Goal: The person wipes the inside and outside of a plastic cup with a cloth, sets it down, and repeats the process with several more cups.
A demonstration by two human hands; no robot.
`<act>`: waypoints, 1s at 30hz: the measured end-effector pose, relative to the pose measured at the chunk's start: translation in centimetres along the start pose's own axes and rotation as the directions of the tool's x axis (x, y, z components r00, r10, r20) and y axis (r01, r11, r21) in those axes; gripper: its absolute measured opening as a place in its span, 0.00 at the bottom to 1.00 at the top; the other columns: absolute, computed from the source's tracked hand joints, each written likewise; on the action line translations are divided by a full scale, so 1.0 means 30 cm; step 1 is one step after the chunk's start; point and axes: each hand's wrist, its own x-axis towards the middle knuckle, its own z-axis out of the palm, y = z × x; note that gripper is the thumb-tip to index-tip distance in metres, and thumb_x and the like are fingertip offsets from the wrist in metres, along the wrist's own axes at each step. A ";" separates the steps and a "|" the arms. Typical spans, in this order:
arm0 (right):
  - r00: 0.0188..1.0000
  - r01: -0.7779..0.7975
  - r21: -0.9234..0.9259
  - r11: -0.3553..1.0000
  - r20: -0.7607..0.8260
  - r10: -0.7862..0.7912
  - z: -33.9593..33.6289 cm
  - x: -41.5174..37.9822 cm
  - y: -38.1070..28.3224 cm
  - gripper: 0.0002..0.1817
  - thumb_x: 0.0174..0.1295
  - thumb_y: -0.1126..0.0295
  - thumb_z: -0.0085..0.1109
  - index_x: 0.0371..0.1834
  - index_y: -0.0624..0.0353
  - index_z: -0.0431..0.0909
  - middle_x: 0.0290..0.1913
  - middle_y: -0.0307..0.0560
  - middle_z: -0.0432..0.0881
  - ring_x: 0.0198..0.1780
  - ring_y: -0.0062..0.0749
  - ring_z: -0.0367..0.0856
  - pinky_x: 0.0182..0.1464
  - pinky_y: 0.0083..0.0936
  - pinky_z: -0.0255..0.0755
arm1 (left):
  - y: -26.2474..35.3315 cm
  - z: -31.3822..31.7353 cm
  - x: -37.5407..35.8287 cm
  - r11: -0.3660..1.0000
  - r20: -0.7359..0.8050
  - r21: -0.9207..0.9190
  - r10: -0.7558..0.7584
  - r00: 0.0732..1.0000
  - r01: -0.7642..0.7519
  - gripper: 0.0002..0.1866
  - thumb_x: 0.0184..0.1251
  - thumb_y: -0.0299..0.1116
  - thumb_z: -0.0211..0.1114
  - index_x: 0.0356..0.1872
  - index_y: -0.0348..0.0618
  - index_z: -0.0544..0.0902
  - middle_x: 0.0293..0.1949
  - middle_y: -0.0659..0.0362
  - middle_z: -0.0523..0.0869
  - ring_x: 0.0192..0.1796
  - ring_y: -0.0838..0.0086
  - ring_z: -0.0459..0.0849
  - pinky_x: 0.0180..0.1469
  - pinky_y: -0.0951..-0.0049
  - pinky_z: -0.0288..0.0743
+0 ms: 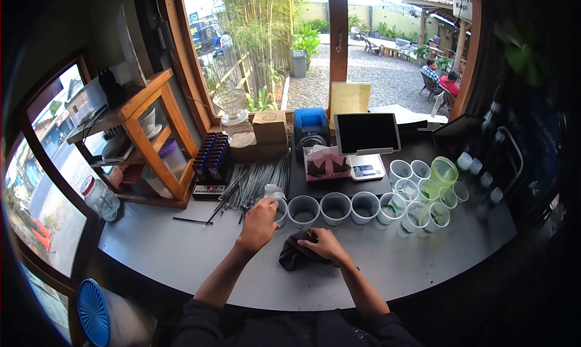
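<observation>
My left hand (259,224) is closed on the rim of a clear plastic cup (281,214), the leftmost in a row, and partly covers it. Something white and crumpled (275,191) shows just behind that cup. In my right hand (326,246) is a bunched dark cloth (295,254), pressed on the counter in front of the row. Beside the held cup stand more clear cups, among them one (304,211) and another (336,209), mouths up. Several cups with green print (416,217) are grouped at the right end.
Loose dark straws (257,180) lie behind my left hand. Behind the cups are a tablet (367,134), a tissue box (327,163) and a blue device (311,124). A wooden cabinet (163,141) and a red-lidded jar (101,199) stand at the left. Two people sit outside the window.
</observation>
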 end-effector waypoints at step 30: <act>0.650 0.237 0.313 0.920 -0.755 0.089 -1.317 -0.708 0.795 0.08 0.67 0.73 0.55 0.44 0.63 0.80 0.34 0.44 0.86 0.33 0.23 0.84 0.37 0.20 0.78 | 1.516 0.527 0.614 0.592 -0.237 -0.685 0.371 0.898 -0.425 0.12 0.62 0.35 0.69 0.40 0.37 0.85 0.38 0.54 0.89 0.43 0.66 0.88 0.48 0.69 0.78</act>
